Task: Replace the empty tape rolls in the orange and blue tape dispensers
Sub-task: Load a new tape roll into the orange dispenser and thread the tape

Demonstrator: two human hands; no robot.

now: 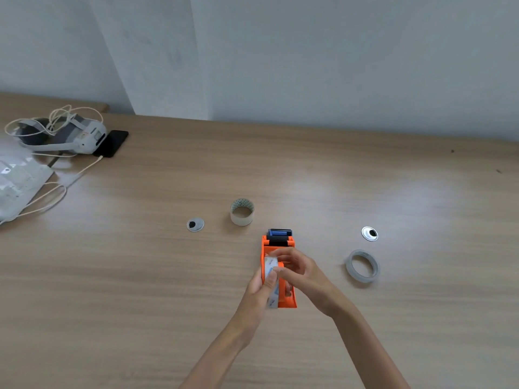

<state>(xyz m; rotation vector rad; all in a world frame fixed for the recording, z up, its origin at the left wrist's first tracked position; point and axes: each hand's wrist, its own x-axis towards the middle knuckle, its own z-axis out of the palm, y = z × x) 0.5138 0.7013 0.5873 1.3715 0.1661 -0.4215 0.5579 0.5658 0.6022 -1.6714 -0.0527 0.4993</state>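
Note:
An orange tape dispenser lies lengthwise on the wooden table with a blue and black part at its far end. A whitish tape roll sits in the dispenser. My left hand grips the dispenser's left side, thumb on the roll. My right hand pinches at the roll from the right. An empty cardboard core stands upright beyond the dispenser. A clear tape roll lies flat to the right.
Two metal cable grommets are set in the table. At the far left lie a grey headset with cables, a black phone and white plastic packaging. A grey wall stands behind the table.

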